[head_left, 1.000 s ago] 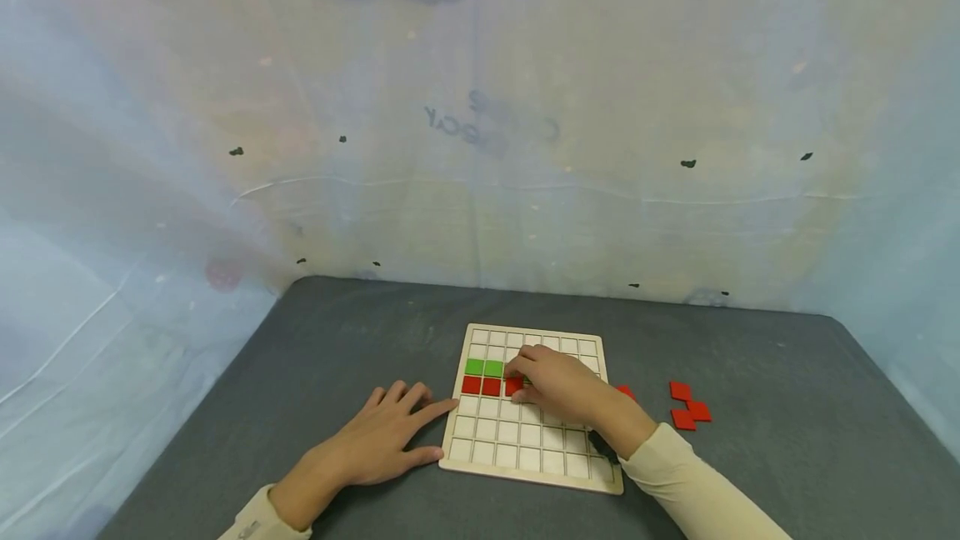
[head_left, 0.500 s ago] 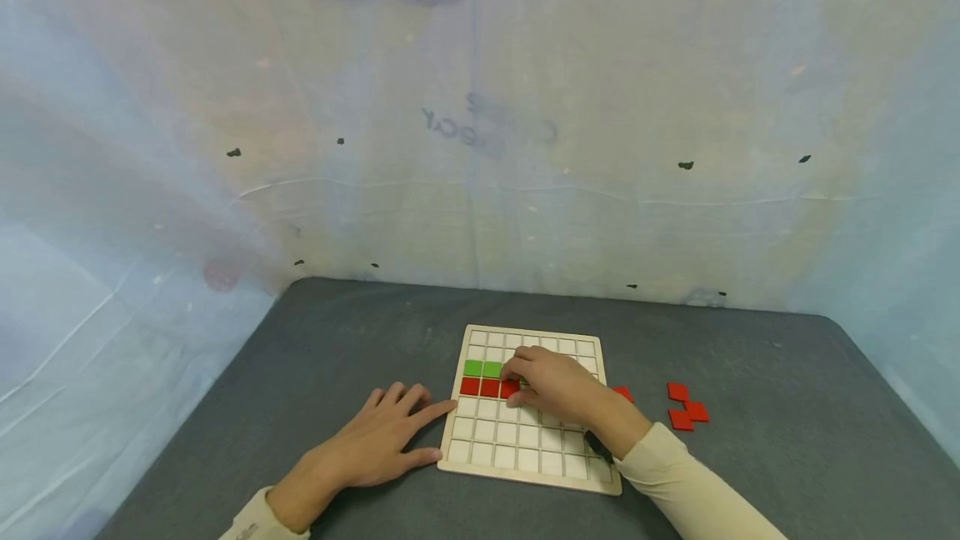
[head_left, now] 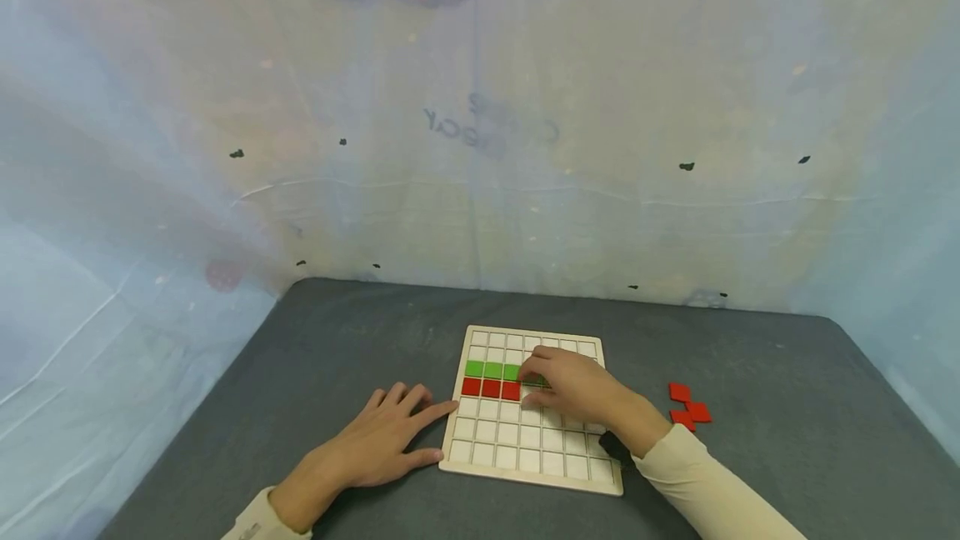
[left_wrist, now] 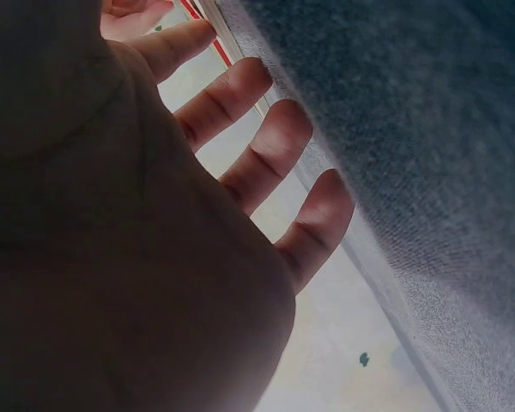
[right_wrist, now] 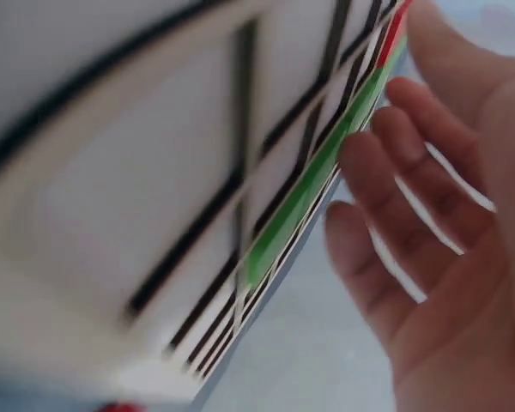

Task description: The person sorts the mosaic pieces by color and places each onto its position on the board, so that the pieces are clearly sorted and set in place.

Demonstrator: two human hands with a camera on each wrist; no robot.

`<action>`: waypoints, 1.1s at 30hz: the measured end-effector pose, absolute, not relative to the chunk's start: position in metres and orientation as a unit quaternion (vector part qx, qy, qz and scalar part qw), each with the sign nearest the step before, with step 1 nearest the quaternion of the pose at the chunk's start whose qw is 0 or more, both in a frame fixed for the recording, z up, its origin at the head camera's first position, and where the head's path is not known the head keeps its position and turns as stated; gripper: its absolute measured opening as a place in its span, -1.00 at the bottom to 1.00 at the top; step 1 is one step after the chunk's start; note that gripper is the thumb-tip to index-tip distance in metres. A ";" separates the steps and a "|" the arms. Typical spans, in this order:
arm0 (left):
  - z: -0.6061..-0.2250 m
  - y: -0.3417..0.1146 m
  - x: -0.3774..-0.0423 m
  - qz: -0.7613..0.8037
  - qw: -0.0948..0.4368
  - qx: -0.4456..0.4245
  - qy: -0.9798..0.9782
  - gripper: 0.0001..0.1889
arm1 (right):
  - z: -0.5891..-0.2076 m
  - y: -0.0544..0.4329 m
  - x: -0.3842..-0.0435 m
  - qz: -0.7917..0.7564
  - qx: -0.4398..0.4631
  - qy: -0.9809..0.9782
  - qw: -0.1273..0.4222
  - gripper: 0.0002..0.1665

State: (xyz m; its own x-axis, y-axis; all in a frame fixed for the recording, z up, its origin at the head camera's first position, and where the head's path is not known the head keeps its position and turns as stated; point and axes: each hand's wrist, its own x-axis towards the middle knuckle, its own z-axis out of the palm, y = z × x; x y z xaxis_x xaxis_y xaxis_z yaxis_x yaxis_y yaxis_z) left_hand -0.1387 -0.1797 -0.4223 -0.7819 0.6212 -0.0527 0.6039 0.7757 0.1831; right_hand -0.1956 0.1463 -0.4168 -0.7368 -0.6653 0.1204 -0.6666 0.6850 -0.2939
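Observation:
A wooden grid board (head_left: 531, 483) with square cells lies on the dark grey table. Three red tiles (head_left: 491, 389) sit in adjoining cells of one row, starting at the board's left edge. A row of green tiles (head_left: 492, 371) runs just above them, partly hidden by my right hand. My right hand (head_left: 577, 386) hovers over the board to the right of the third red tile, with thumb and fingers apart and nothing seen between them. My left hand (head_left: 386, 436) rests spread on the table, its index fingertip and thumb touching the board's left edge.
Three loose red tiles (head_left: 698, 412) lie close together on the table to the right of the board. A light printed cloth (head_left: 480, 148) hangs behind and beside the table (head_left: 360, 332). A dark strap or device (head_left: 613, 445) shows under my right wrist.
The third red tile has gone from askew to flat in its cell. My right hand has let it go and moved right, uncovering a third green tile. My left hand has stayed put.

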 end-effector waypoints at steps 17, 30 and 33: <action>-0.426 -0.177 -0.139 0.082 0.028 0.346 0.934 -0.36 | -0.418 0.240 -0.178 0.182 0.265 -0.947 0.026 -0.64; -0.423 -0.180 -0.138 0.091 0.042 0.338 0.936 -0.36 | -0.426 0.275 -0.170 0.176 0.258 -0.950 -0.022 -0.47; -0.423 -0.181 -0.138 0.089 0.049 0.333 0.937 -0.36 | -0.427 0.275 -0.169 0.178 0.265 -0.947 -0.025 -0.49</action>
